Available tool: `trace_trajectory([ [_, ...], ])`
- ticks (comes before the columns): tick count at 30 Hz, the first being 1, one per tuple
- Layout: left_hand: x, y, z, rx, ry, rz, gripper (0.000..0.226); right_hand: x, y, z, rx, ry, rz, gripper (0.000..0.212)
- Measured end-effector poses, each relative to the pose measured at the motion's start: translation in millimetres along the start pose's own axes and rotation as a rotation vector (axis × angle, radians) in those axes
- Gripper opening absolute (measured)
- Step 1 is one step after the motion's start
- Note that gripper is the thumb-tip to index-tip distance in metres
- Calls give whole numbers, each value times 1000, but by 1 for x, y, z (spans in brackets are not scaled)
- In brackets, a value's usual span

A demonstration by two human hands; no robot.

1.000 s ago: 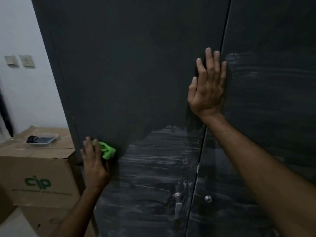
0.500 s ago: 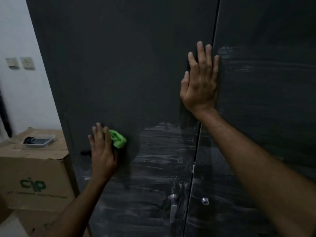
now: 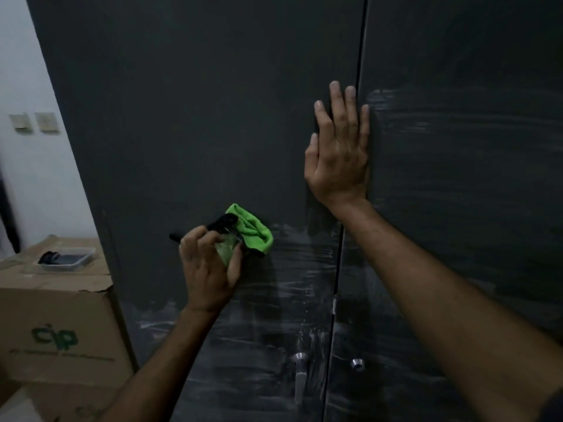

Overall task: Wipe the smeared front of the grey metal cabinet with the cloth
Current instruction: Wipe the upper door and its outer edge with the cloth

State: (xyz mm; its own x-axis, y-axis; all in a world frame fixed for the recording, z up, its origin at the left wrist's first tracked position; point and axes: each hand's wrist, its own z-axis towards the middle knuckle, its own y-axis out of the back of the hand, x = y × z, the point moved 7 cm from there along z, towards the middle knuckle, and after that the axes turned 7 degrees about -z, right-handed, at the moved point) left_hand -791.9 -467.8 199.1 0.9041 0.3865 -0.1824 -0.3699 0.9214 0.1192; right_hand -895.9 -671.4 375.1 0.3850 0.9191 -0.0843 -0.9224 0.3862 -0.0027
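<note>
Holding a dark item (image 3: 50, 257), the tray (image 3: 86, 259) tops the box (image 3: 54, 324).

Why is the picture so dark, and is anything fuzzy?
Head view: the room is dim, so the grey cabinet looks almost black; white smears catch some light. The left hand and green cloth look slightly blurred; the flat right hand is sharper. Straight edges lean, from the wide lens.

Storeroom: grey metal cabinet (image 3: 213, 117), cardboard box (image 3: 58, 324), bare white wall (image 3: 33, 178).
</note>
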Motion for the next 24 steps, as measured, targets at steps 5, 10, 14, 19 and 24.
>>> trace_trajectory([
  [5, -19, -19, -8, 23, 310, -40, 19, 1, 1, 0, 19, 2, 14, 50],
  [10, -31, -28, 6, -142, 442, 21, 36, -1, 1, 0, 17, -1, 19, 49],
  [14, -56, -63, -17, 106, -70, 142, 31, 0, 2, 1, 13, 3, 27, 49],
  [19, -26, -46, -69, 220, -144, 136, 33, 0, 5, 1, 29, -4, 57, 47],
  [24, -34, -51, 23, -77, 134, 149, 36, -1, 6, 2, 27, -16, 125, 45],
])
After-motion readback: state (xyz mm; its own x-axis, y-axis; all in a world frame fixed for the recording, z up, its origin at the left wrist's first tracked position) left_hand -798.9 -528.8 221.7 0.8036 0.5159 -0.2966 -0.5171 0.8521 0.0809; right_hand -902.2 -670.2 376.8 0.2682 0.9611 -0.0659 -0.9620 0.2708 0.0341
